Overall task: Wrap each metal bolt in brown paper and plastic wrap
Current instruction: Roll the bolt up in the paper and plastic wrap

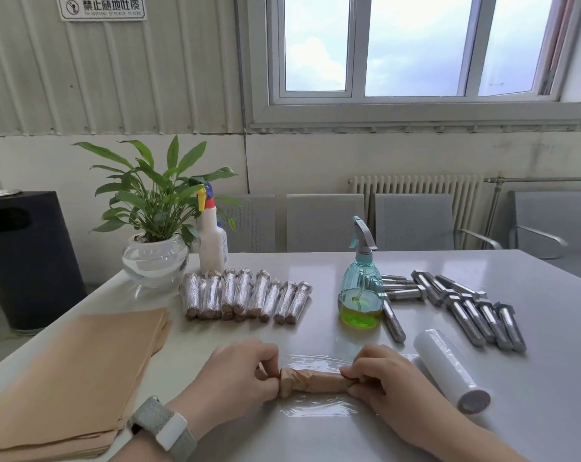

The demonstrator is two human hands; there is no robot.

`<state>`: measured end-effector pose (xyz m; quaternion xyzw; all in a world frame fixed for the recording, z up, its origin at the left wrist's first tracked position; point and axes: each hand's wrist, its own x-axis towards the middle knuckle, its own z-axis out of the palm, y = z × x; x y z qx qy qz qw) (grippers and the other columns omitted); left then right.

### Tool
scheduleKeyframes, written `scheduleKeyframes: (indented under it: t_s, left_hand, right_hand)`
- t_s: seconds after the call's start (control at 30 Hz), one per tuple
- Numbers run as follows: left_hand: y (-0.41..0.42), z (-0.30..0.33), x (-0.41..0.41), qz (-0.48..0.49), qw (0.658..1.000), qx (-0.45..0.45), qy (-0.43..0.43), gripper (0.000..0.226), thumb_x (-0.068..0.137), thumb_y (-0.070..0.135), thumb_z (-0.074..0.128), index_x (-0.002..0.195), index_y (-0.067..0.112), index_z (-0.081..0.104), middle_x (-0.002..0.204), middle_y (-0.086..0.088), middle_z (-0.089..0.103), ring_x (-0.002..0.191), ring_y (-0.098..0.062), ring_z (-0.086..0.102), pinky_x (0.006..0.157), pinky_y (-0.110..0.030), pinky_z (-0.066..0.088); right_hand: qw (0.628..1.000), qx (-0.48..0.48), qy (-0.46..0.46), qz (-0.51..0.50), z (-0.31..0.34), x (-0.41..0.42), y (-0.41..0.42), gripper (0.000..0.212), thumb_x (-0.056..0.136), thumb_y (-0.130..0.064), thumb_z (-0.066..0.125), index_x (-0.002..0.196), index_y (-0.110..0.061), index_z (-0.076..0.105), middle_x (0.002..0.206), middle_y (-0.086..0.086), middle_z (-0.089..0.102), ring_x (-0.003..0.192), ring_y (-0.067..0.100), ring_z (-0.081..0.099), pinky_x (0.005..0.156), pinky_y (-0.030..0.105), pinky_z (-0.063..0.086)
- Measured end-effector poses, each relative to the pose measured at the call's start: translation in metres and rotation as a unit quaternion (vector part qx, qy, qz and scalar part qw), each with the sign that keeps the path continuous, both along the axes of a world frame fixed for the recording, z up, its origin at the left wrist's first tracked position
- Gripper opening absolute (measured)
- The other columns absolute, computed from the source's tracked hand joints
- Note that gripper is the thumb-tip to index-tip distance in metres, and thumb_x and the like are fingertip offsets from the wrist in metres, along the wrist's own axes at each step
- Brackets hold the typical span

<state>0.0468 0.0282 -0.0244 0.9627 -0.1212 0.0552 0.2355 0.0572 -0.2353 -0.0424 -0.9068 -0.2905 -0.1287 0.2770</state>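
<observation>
A bolt rolled in brown paper (312, 381) lies crosswise on a sheet of clear plastic wrap (315, 410) near the table's front edge. My left hand (239, 373) pinches its left end. At the opposite end my right hand (379, 378) pinches the twisted paper. A roll of plastic wrap (450, 370) lies just right of my right hand. Several bare metal bolts (469, 311) are spread at the right. A row of wrapped bolts (245, 295) lies in the middle. A stack of brown paper sheets (72, 378) sits at the left.
A blue-green spray bottle (360, 288) with green liquid stands between the wrapped and bare bolts. A potted plant in a glass bowl (155, 258) and a white spray bottle (212, 241) stand at the back left. Grey chairs (325, 221) line the table's far side.
</observation>
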Motion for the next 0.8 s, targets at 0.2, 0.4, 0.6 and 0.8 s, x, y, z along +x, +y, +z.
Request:
scheduleKeyframes:
  t_s: [0.2,0.4,0.6,0.8]
  left_hand:
    - [-0.004,0.015,0.008,-0.020,0.993,0.029,0.113,0.007,0.078,0.027,0.060,0.077,0.031,0.054,0.067,0.010,0.058,0.053,0.001,0.048,0.057,-0.020,0.040]
    - [-0.014,0.037,0.020,0.026,0.977,0.092,0.190,0.026,0.073,0.035,0.069,0.090,0.017,0.076,0.067,0.006,0.065,0.054,-0.004,0.053,0.052,-0.017,0.041]
    - [-0.023,0.049,0.024,0.077,0.961,0.090,0.249,0.020,0.064,0.038,0.076,0.071,0.019,0.074,0.056,0.002,0.059,0.051,-0.015,0.047,0.039,-0.016,0.027]
    - [-0.024,0.043,0.017,0.093,0.965,-0.064,0.239,0.015,0.070,0.010,0.068,0.056,0.014,0.072,0.058,-0.004,0.069,0.050,-0.010,0.058,0.044,-0.015,0.043]
  right_hand:
    - [1.000,-0.001,-0.007,0.000,0.000,0.000,0.001,0.011,0.089,-0.027,0.068,0.099,-0.026,0.073,0.089,-0.025,0.048,0.094,0.002,0.050,0.088,0.020,0.041]
    - [1.000,0.008,-0.007,0.009,-0.001,0.000,0.000,0.009,0.089,-0.027,0.069,0.096,-0.026,0.072,0.084,-0.028,0.044,0.090,0.000,0.047,0.084,0.015,0.039]
    - [1.000,0.013,-0.008,0.010,-0.003,0.002,0.000,0.007,0.088,-0.028,0.068,0.095,-0.027,0.072,0.082,-0.027,0.044,0.086,-0.002,0.044,0.080,0.011,0.036]
    - [1.000,0.017,-0.002,0.011,-0.002,0.003,-0.001,0.013,0.087,-0.025,0.069,0.099,-0.026,0.073,0.083,-0.029,0.045,0.089,0.000,0.048,0.083,0.013,0.037]
